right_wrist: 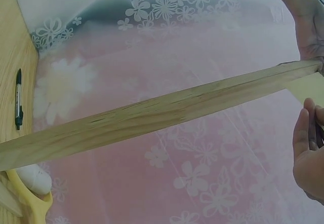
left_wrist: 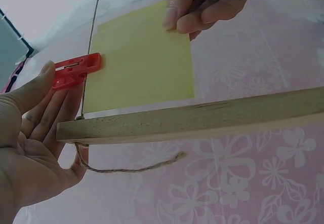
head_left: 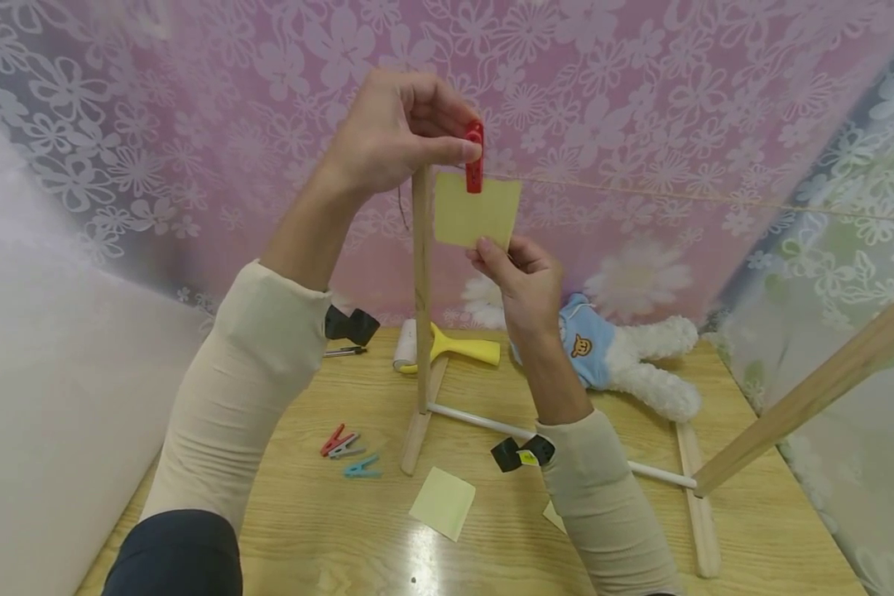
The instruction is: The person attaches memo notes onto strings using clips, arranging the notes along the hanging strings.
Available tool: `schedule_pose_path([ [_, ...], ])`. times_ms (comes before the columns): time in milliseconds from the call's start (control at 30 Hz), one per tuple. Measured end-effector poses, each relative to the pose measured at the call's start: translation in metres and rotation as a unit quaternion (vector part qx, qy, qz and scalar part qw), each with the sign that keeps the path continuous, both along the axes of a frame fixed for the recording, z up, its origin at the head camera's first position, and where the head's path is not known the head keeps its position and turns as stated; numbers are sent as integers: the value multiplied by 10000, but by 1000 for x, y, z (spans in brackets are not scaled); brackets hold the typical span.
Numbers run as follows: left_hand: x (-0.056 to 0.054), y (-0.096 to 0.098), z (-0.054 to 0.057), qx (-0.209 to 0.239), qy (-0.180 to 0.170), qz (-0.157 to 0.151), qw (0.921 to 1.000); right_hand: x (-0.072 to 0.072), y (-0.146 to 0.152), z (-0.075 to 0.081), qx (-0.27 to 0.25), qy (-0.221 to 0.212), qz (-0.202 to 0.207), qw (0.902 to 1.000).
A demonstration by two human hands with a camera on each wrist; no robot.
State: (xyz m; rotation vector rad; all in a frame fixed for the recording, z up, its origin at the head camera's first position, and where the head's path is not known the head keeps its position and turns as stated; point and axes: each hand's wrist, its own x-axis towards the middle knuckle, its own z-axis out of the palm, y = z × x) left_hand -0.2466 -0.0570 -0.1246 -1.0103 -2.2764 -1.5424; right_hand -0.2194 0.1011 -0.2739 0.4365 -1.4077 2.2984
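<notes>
My left hand [head_left: 396,132] pinches a red clothespin [head_left: 474,157] between thumb and fingers. The clothespin's tip lies over the twine [head_left: 641,189] and the top edge of a yellow paper square [head_left: 477,211]. In the left wrist view the red clothespin [left_wrist: 77,70] sits across the twine at the paper's edge. Below, my right hand [head_left: 525,281] pinches the paper's lower right corner. Beside the paper stands a wooden post [head_left: 421,290], where the twine is tied with a loose tail [left_wrist: 136,170].
On the table lie red, grey and blue clothespins [head_left: 361,467], another yellow paper square [head_left: 443,503], a yellow-handled lint roller [head_left: 469,348] and a pen [right_wrist: 18,100]. A plush toy in blue [head_left: 596,343] lies behind my right arm. A second wooden post [head_left: 812,389] slants at right.
</notes>
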Motion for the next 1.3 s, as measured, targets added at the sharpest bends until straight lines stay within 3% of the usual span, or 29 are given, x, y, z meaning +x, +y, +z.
schedule_pose_path([
  [133, 0, 1, -2, -69, 12, 28, 10000, 1, 0, -3, 3, -88, 0, 10000],
  [367, 0, 0, -4, -592, 64, 204, 9980, 2, -1, -6, -8, -125, -4, 9999],
  [1300, -2, -3, -7, -959, 53, 277, 9950, 4, 2, -6, 372, -81, 330, 9987],
])
